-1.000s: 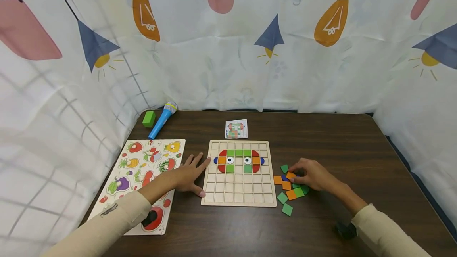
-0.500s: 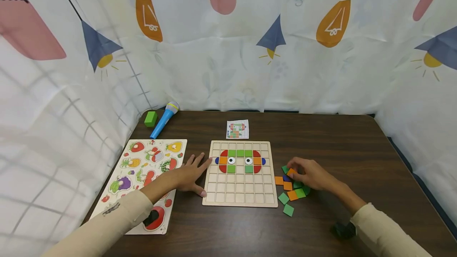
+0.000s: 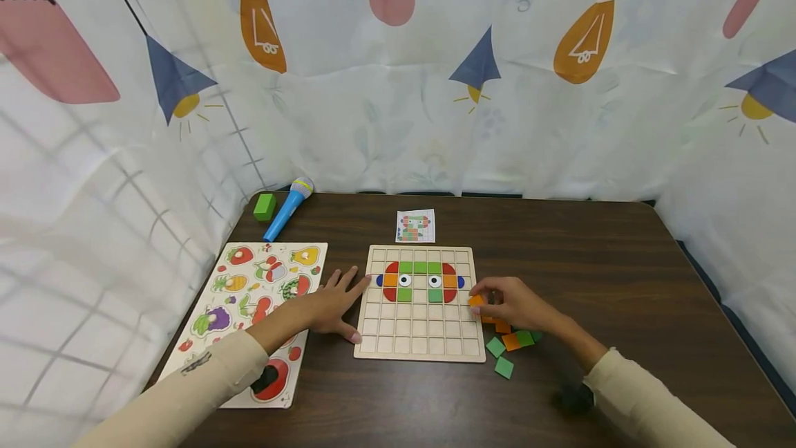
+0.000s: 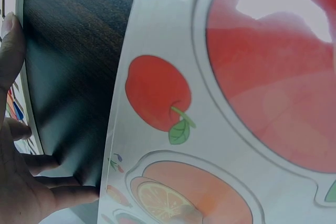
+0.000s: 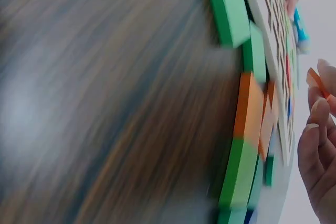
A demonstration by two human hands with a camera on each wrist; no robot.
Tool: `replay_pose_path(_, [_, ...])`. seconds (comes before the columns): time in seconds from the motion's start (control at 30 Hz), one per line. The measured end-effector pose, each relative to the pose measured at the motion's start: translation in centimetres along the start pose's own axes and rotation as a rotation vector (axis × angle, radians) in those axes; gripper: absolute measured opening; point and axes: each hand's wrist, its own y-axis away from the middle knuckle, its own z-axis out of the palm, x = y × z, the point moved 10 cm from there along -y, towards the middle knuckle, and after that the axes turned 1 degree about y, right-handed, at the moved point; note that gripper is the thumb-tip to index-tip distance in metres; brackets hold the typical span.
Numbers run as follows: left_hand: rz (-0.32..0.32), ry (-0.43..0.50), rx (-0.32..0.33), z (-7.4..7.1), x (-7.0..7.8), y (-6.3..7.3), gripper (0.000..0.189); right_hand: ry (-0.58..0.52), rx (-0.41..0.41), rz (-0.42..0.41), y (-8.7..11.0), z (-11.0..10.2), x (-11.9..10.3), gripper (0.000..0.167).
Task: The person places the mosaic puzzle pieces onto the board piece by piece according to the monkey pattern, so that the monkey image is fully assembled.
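Note:
My right hand (image 3: 513, 301) pinches an orange square tile (image 3: 476, 301) between thumb and fingers, over the right edge of the wooden grid board (image 3: 419, 346). In the right wrist view the same orange tile (image 5: 316, 82) shows tilted at the fingertips. Red, orange, green, blue and eye tiles form a pattern in the board's upper rows. My left hand (image 3: 329, 304) lies with fingers spread, its thumb and index fingertip touching the board's left edge. Loose green tiles (image 3: 504, 368) and orange tiles (image 3: 510, 342) lie right of the board, some hidden beneath my right hand.
A small pattern card (image 3: 416, 226) lies behind the board. The fruit puzzle board (image 3: 249, 310) is at the left, under my left forearm. A blue toy microphone (image 3: 288, 210) and a green block (image 3: 264, 207) lie at the table's back left.
My right hand has lifted the orange tile from the loose pile and moved left to the board's edge. My left hand keeps its place at the board.

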Motion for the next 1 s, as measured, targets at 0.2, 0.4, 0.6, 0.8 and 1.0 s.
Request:
replay_pose_path(0.2, [-0.010, 0.005, -0.006, 0.1, 0.0, 0.0, 0.113, -0.041, -0.039, -0.035, -1.6, 2.0, -1.9, 0.027])
replay_pose_path(0.4, [-0.007, 0.012, -0.006, 0.0, 0.1, 0.0, 0.113, -0.046, -0.059, -0.085, -2.9, 3.8, -3.8, 0.030])
replay_pose_path(0.6, [-0.001, 0.011, -0.001, -0.2, 0.2, 0.1, 0.113, -0.014, -0.091, -0.066, -4.2, 5.2, -5.0, 0.030])
replay_pose_path(0.8, [-0.003, 0.014, -0.002, -0.1, 0.1, 0.0, 0.113, -0.006, -0.097, -0.059, -5.4, 6.8, -5.7, 0.027])
replay_pose_path(1.0, [0.007, 0.018, 0.006, 0.0, 0.0, 0.0, 0.113, 0.039, -0.039, -0.035, -6.5, 7.6, -6.2, 0.022])
